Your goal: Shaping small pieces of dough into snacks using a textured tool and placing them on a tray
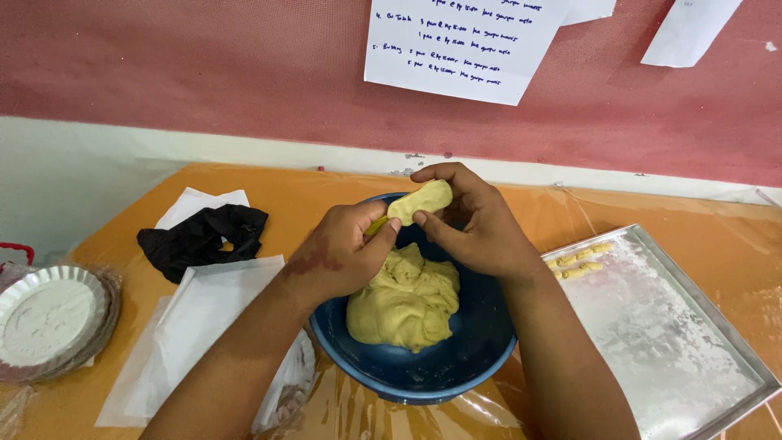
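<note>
1. Both hands, left (342, 248) and right (472, 220), pinch one dough piece (419, 201) over the bowl (481, 342).
2. Few shaped pieces (578, 261) on right tray (692, 358).
3. Big dough lump (407, 301) still left, so it's early days.

Red wall (204, 65) w/ papers (464, 41), orange table (652, 212).

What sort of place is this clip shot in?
Likely a small baking workspace: a blue bowl of yellow dough, a floured metal tray with shaped pieces, and handwritten sheets on the wall.
</note>
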